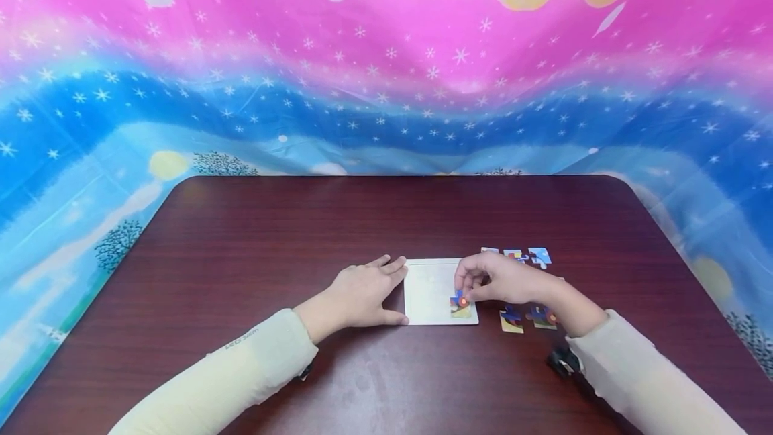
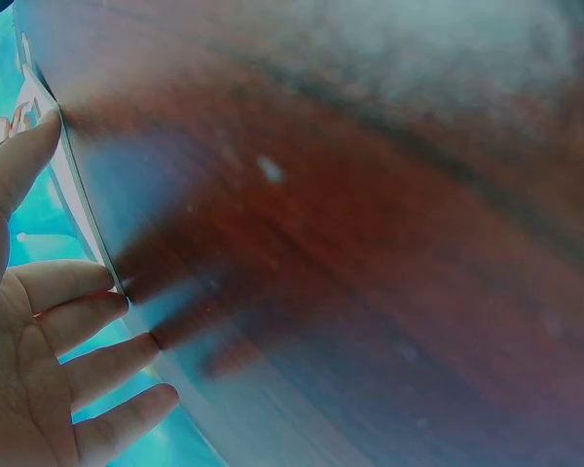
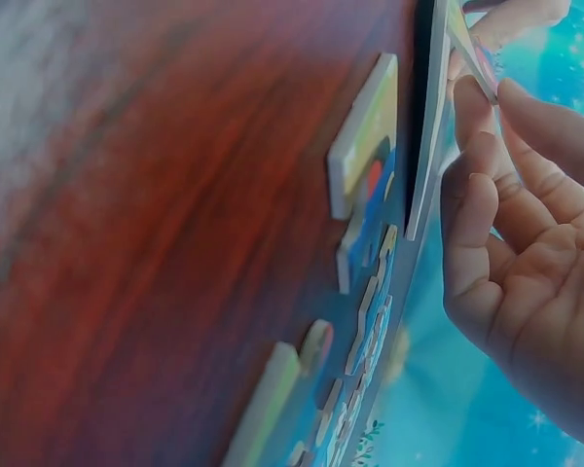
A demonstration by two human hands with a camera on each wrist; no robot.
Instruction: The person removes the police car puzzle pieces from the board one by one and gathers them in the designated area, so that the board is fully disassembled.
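A white rectangular puzzle board (image 1: 427,294) lies flat on the table. My left hand (image 1: 365,295) rests at its left edge with fingers spread and fairly straight, the thumb at the near corner and the index finger toward the far corner. Over the board's right side, my right hand (image 1: 510,278) pinches a jigsaw piece (image 1: 460,309) between thumb and fingertip. That piece shows yellow, blue and a red-orange round spot. In the right wrist view the held piece (image 3: 474,53) is tilted against the board. Whether it lies fully flat cannot be seen.
Right of the board lie several loose jigsaw pieces, among them a near one (image 1: 512,321) and a far one (image 1: 540,257); my right hand and forearm partly cover the group. A patterned cloth (image 1: 386,86) hangs behind the dark wooden table (image 1: 272,227).
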